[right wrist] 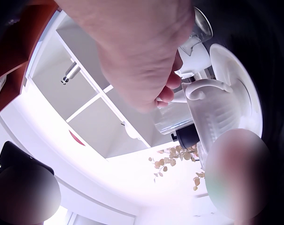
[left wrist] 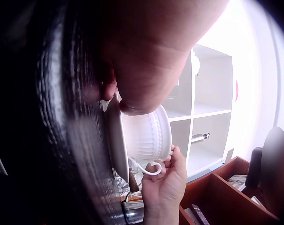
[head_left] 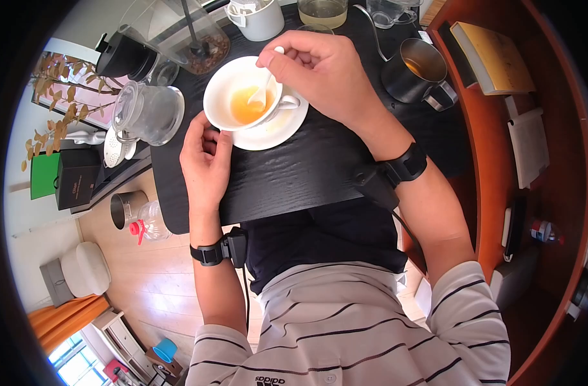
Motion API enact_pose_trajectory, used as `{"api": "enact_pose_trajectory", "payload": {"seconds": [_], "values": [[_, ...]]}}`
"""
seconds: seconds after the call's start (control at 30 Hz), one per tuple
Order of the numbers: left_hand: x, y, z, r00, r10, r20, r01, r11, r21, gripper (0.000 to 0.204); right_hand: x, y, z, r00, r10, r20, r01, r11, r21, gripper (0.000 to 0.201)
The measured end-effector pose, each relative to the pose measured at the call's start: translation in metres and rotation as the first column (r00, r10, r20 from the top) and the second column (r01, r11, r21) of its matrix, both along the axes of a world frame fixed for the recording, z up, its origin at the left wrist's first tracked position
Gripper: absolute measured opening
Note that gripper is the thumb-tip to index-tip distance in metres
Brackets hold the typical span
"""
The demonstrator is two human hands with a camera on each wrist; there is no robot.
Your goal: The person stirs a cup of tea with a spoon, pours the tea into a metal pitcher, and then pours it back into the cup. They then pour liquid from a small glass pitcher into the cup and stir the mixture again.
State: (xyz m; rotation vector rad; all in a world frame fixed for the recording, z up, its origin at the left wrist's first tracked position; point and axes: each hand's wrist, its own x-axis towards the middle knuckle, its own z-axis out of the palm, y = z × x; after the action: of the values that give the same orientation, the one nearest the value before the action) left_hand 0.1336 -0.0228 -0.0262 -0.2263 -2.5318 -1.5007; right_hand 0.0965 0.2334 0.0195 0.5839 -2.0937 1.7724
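Observation:
A white cup (head_left: pixel 218 106) with amber liquid (head_left: pixel 244 110) in it stands on a white saucer (head_left: pixel 268 136) at the near side of the black table. My right hand (head_left: pixel 329 80) pinches the handle of a white spoon (head_left: pixel 262 93) between thumb and fingers, its bowl dipped in the liquid. At the left edge of the saucer, my left hand (head_left: pixel 205 164) grips the rim, thumb close against the cup. The left wrist view shows the cup's ribbed wall (left wrist: pixel 144 138) and the saucer's side (left wrist: pixel 116 136). The cup's handle (right wrist: pixel 207 86) points toward my right hand.
Left of the cup stand a lidded glass pot (head_left: pixel 146 112) and a black-topped grinder-like jar (head_left: pixel 130 58). A glass container (head_left: pixel 184 32) and a white mug (head_left: pixel 258 22) are behind. To the right is a black metal pitcher (head_left: pixel 415 71), near a wooden shelf (head_left: pixel 484 141).

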Motion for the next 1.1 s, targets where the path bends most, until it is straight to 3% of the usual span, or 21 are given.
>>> {"api": "enact_pose_trajectory", "payload": {"seconds": [0.17,0.27,0.33,0.47,0.53,0.63,0.77,0.83,1.1], "values": [[0.000,-0.001,0.000,1.000,-0.004,0.008,0.004,1.000,0.006,0.036,0.004,0.000,0.005,0.999,0.032,0.018,-0.032,0.999,0.040,0.016],[0.000,0.000,0.000,1.000,0.000,0.006,0.000,1.000,0.002,0.037,0.000,-0.004,-0.001,1.000,-0.011,-0.013,0.011,1.000,-0.003,0.016],[0.000,0.000,0.000,1.000,-0.002,0.004,0.002,1.000,0.005,0.037,-0.004,-0.006,-0.005,0.989,-0.125,-0.084,0.118,0.990,-0.079,0.021],[0.000,-0.001,-0.001,1.000,-0.003,0.002,0.003,1.000,0.000,0.037,-0.003,-0.005,-0.004,0.993,-0.085,-0.082,0.075,0.990,-0.123,0.021],[0.000,0.000,0.001,1.000,0.003,0.004,-0.003,1.000,-0.011,0.037,0.001,0.000,0.001,1.000,0.015,-0.014,-0.015,1.000,0.008,0.018],[0.001,0.001,0.002,1.000,0.006,0.017,-0.006,1.000,-0.005,0.036,0.004,-0.002,0.004,0.999,0.034,0.009,-0.034,0.999,0.004,0.019],[0.000,0.001,0.001,1.000,0.000,0.001,0.000,1.000,-0.001,0.036,0.004,-0.002,0.004,1.000,0.024,0.017,-0.024,1.000,-0.012,0.019],[0.000,0.001,0.001,1.000,0.001,-0.009,-0.001,1.000,-0.005,0.036,0.002,-0.003,0.001,0.998,-0.051,0.035,0.052,0.999,-0.014,0.019],[0.000,0.001,0.001,1.000,-0.004,-0.006,0.004,1.000,0.000,0.036,-0.002,-0.007,-0.004,0.999,-0.014,-0.044,0.010,0.996,-0.090,0.020]]}}
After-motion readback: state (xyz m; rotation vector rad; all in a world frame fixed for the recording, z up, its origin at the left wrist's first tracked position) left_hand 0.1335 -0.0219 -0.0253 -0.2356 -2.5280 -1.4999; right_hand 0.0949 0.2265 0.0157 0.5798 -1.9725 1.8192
